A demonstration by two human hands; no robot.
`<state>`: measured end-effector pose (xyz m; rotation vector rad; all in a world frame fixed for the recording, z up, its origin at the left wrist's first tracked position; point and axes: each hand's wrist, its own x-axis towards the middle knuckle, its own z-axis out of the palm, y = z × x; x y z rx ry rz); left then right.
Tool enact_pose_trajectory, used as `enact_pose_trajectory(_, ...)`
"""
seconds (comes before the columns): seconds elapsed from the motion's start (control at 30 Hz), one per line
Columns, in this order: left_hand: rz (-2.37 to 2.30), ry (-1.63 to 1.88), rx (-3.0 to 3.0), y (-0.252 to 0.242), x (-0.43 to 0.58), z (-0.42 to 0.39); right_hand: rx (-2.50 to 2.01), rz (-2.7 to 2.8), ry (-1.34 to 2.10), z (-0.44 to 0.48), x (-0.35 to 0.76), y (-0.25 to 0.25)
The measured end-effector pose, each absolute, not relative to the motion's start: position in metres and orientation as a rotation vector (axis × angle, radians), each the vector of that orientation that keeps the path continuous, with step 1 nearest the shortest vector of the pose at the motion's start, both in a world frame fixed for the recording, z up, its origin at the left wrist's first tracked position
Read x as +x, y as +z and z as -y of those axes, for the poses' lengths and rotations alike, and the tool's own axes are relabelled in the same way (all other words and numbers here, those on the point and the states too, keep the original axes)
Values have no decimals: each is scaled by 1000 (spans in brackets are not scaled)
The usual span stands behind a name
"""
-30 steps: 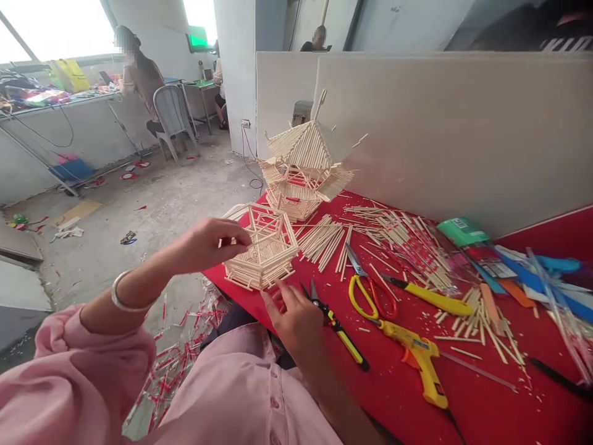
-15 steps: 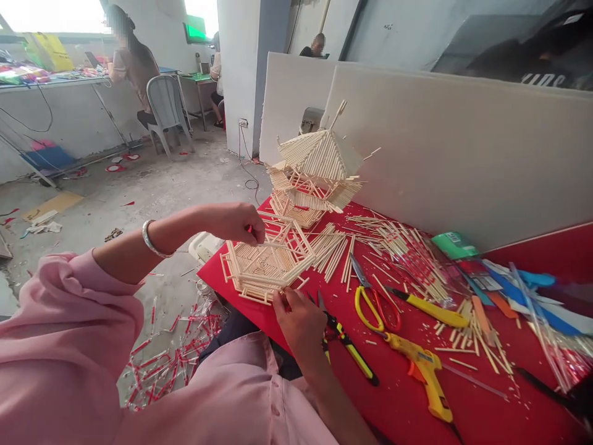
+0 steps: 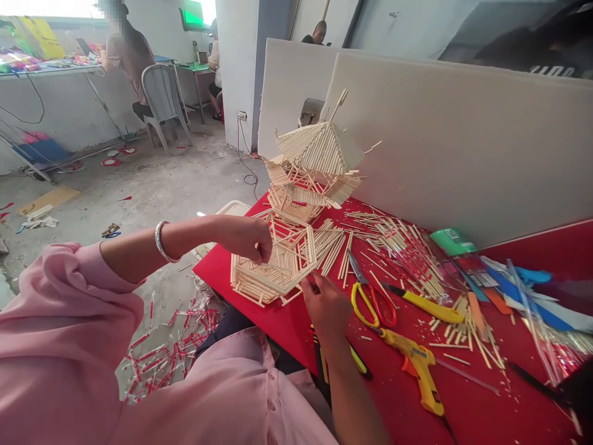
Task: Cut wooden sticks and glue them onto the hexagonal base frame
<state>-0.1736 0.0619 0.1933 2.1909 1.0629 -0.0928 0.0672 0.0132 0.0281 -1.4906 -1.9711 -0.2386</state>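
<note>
1. Pinching the 10 o'clock rim of the frame (image 3: 278, 262), the left hand (image 3: 245, 238) has its fingers closed on the sticks from above.
2. The right hand (image 3: 327, 303) meets the same frame at its 4 o'clock edge. Its fingertips touch the rim, but the back of the hand hides whether they clamp it.
3. The frame is a hexagon of stacked sticks at the near left corner of the red table (image 3: 278, 327). It is tipped up, with its far side raised and its near edge on the cloth. Hands on opposite sides probably keep so light a lattice from twisting or sliding.
4. At 1 o'clock from the frame, just beside it, stands the tower (image 3: 315, 167). It is built of like sticks in tiers and backs on to the white board (image 3: 463, 142).
5. Loose sticks (image 3: 331, 244) lie at 3 o'clock, touching the frame, likely kept there as ready stock.
6. The tools sit on the right hand's side, seemingly for easy reach: scissors (image 3: 365, 300) at 3 o'clock of that hand, glue gun (image 3: 417, 368) at 4 o'clock, cutters (image 3: 359, 366) partly under the wrist.
7. Red wrappers (image 3: 162, 355) litter the floor at 8 o'clock from the frame.
</note>
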Motion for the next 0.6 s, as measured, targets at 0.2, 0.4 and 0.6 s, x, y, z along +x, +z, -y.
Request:
enact_pose_trajectory(0.2, -1057, -127, 2185, 189, -164, -58, -1479, 1927, -187, -20, 70, 28)
enact_pose_trajectory(0.4, -1026, -117, 2245, 184, -160, -50, -1459, 1913, -69, -13, 74, 32)
enact_pose_trajectory(0.6, -980, -54, 2183, 183, -161, -50, -1439, 1884, 88, -7, 76, 38)
